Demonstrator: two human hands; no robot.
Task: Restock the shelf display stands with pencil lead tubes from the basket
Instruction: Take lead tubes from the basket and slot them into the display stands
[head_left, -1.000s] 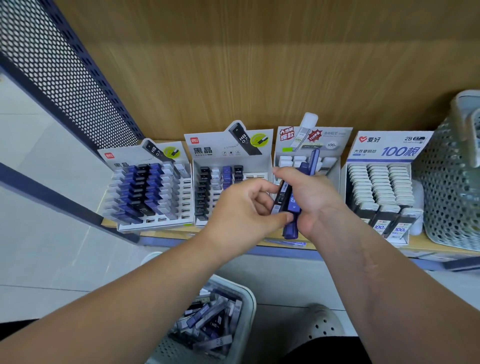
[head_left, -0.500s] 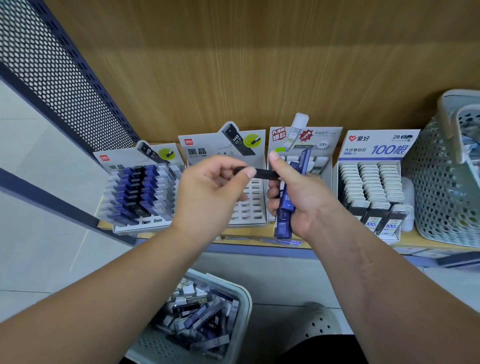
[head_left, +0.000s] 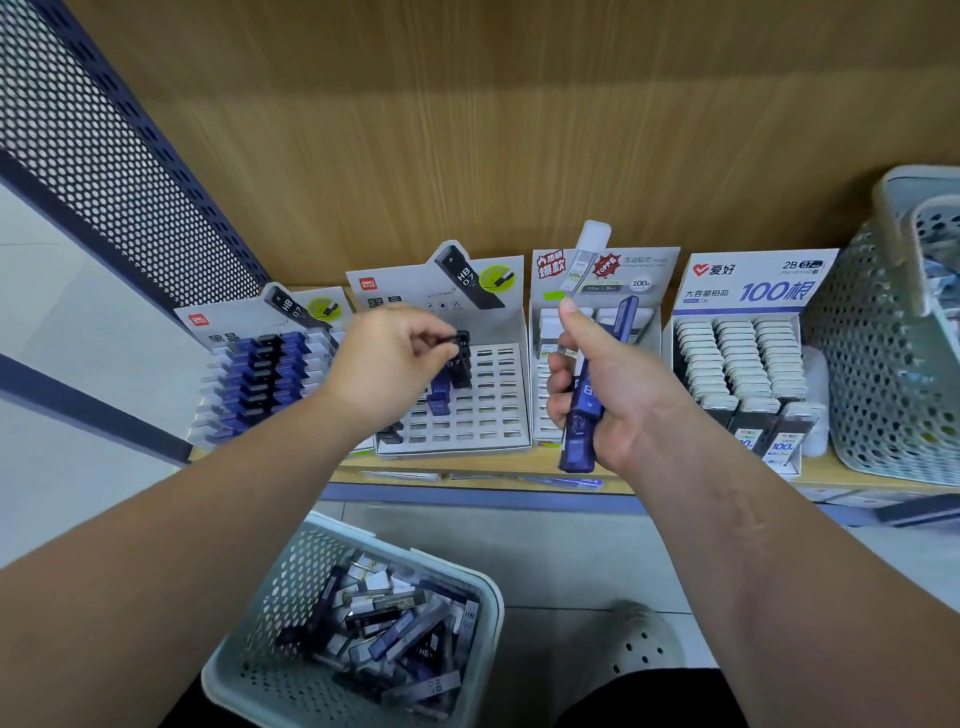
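Note:
My left hand (head_left: 387, 358) pinches a black lead tube (head_left: 461, 358) over the slotted tray of the second display stand (head_left: 483, 410), among a few black and blue tubes standing there. My right hand (head_left: 602, 387) grips a bundle of blue lead tubes (head_left: 582, 415) upright in front of the third stand (head_left: 597, 291), thumb raised. A pale green basket (head_left: 291, 561) of loose tubes sits low at the front. The leftmost stand (head_left: 260, 374) is packed with blue and black tubes.
A fourth stand (head_left: 748, 358) full of white-capped tubes is at the right, beside a large perforated basket (head_left: 893, 364). A dark perforated panel (head_left: 104, 171) bounds the shelf on the left. Wooden back wall behind. My foot in a pale shoe (head_left: 639, 644) is on the floor below.
My left hand took one black tube from the bundle in my right hand and carried it left and down to the second stand's slots. My right hand stayed near the third stand.

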